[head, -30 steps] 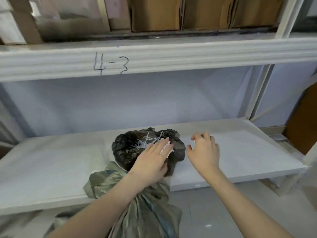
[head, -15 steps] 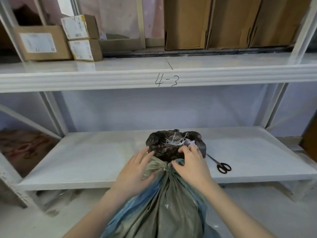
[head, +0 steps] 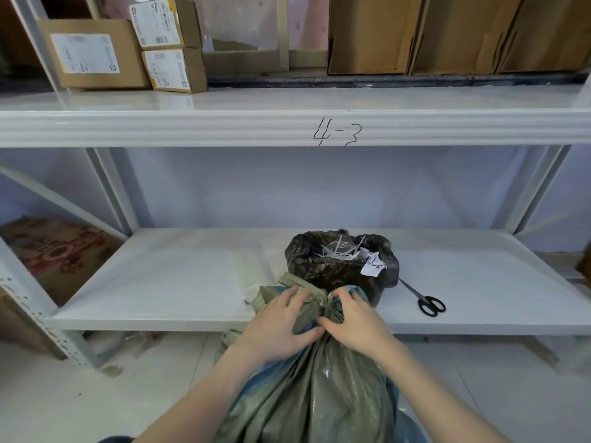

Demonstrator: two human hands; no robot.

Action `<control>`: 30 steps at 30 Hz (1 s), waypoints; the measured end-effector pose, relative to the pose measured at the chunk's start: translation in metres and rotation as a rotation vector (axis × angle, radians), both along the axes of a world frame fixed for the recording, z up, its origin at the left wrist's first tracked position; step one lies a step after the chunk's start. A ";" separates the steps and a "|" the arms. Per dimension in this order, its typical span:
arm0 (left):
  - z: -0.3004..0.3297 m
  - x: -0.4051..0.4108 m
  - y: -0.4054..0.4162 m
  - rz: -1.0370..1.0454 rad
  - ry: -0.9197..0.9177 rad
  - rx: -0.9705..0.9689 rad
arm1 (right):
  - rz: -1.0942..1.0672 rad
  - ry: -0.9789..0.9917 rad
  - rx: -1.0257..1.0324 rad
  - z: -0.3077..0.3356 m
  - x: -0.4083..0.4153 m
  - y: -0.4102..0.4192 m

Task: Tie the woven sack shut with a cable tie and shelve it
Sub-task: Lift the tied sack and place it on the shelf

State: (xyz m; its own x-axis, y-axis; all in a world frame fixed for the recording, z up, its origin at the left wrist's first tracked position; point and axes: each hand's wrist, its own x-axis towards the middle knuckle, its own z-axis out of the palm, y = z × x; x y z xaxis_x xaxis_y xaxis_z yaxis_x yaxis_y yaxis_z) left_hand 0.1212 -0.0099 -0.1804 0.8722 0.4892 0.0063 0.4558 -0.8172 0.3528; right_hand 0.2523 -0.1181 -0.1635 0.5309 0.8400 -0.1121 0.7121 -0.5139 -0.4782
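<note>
Together, the left hand (head: 281,327) and right hand (head: 355,324) clamp the woven sack (head: 313,391) at its gathered neck, before the shelf's (head: 192,276) front edge. Scissors (head: 427,300) lie near that edge, beside a black bag (head: 339,266) of cable ties (head: 339,249).

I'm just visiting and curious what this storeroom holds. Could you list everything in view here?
Olive-green woven sack with blue streaks: 1, on the floor before the lower shelf, neck gathered.
Black plastic bag holding white cable ties: 1, on the lower shelf behind the sack's neck, a white paper scrap at its rim.
Black-handled scissors: 1, lower shelf, right of the bag.
White metal shelving: upper beam marked "4-3".
Labelled brown cardboard boxes: 3, upper shelf, left.
Plain brown cartons: 3 visible, upper shelf, right.
Red-printed cardboard box: 1, left bay.
Left hand: gripping the sack's neck.
Right hand: gripping the neck from the other side.
</note>
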 end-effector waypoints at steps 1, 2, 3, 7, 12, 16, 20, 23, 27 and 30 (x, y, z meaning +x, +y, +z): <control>0.001 0.001 0.000 0.001 0.004 -0.003 | 0.001 0.018 0.004 0.000 0.000 0.001; 0.000 0.001 0.001 0.000 0.009 -0.005 | 0.002 0.036 0.007 -0.001 0.000 0.000; -0.001 0.001 0.001 0.001 0.016 -0.008 | 0.006 0.052 0.010 -0.001 0.000 0.000; 0.000 0.001 -0.001 -0.006 0.032 -0.024 | 0.021 0.100 0.037 0.002 -0.002 0.000; 0.010 -0.002 -0.006 0.017 0.052 -0.043 | 0.041 0.101 0.139 0.007 -0.002 -0.002; 0.021 -0.006 -0.020 0.050 0.061 -0.058 | 0.035 0.066 0.288 0.012 -0.004 -0.005; 0.035 -0.013 -0.033 0.073 -0.011 -0.153 | 0.063 0.055 0.448 0.024 -0.010 -0.014; 0.041 -0.017 -0.042 0.110 -0.140 -0.136 | 0.069 0.068 0.557 0.043 -0.017 -0.020; 0.056 -0.022 -0.050 0.164 -0.422 -0.111 | 0.093 0.088 0.650 0.064 -0.027 -0.027; 0.074 -0.028 -0.045 0.171 -0.500 -0.115 | 0.113 0.076 0.715 0.074 -0.035 -0.028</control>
State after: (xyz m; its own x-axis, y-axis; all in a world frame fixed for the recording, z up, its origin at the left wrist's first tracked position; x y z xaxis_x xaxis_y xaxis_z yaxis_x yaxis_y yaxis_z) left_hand 0.0932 -0.0552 -0.1064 0.6844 0.6461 0.3378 0.3327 -0.6890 0.6439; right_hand 0.2169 -0.1460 -0.0899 0.4493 0.7710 0.4513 0.6939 0.0170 -0.7199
